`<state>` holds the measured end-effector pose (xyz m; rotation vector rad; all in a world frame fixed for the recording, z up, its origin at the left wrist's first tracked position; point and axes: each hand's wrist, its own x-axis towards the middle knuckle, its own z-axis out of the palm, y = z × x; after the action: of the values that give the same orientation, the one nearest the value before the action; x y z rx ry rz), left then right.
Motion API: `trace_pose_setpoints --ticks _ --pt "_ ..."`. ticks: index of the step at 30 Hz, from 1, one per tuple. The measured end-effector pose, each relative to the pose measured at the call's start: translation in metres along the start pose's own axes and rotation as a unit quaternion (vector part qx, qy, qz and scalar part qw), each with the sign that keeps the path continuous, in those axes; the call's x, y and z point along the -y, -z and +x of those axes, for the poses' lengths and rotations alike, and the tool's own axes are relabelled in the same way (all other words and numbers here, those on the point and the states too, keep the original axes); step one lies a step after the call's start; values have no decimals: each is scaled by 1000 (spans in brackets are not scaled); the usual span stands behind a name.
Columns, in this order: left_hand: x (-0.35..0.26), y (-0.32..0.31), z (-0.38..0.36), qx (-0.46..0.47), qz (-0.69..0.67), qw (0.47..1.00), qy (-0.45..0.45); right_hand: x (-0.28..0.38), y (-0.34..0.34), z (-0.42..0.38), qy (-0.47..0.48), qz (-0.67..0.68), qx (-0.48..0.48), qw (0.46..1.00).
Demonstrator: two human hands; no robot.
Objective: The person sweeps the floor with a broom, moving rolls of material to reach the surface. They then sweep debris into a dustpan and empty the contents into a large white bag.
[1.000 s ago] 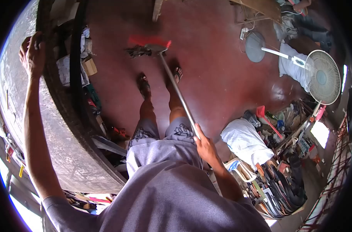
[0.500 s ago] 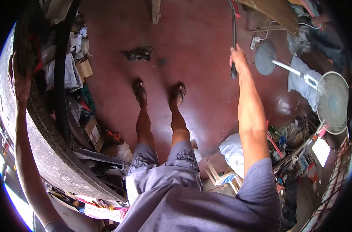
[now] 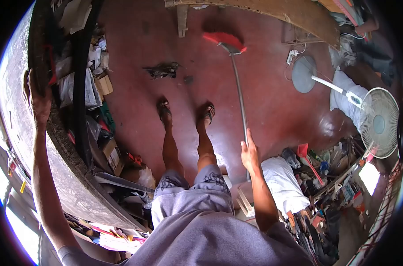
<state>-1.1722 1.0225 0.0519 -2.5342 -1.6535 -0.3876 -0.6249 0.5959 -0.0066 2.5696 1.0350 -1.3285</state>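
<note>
My right hand (image 3: 251, 154) grips the metal handle of a broom (image 3: 239, 95), with its fingers lying along the shaft. The broom's red bristle head (image 3: 225, 42) reaches out over the red floor, below a wooden beam. A dark, ragged heap (image 3: 162, 70) lies on the floor in front of my feet, to the left of the broom head; what it is made of I cannot make out. My left hand (image 3: 38, 101) is open, its fingers stretched upward against the dark edge of a large grey board (image 3: 73, 177) on my left.
To the right stands a white fan (image 3: 378, 124) beside a round grey base (image 3: 304, 74). A red dustpan (image 3: 303, 150) and a white sack (image 3: 284, 184) lie among clutter at lower right. Cardboard and bags (image 3: 105, 84) line the left side. A wooden beam (image 3: 263, 11) crosses the top.
My right hand has drawn back toward my body and left, bringing the broom's red head into view near the top. My left hand stays at the board's edge; the view has shifted slightly.
</note>
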Motion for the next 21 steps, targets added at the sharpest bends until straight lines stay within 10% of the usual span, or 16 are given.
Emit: trace_pose_setpoints --ticks 11,21 --pt "-4 2 2 8 17 1000 7 71 -38 160 113 -104 -54 987" --pt "-11 7 5 -14 47 999 -6 9 4 -50 -5 -12 48 999"
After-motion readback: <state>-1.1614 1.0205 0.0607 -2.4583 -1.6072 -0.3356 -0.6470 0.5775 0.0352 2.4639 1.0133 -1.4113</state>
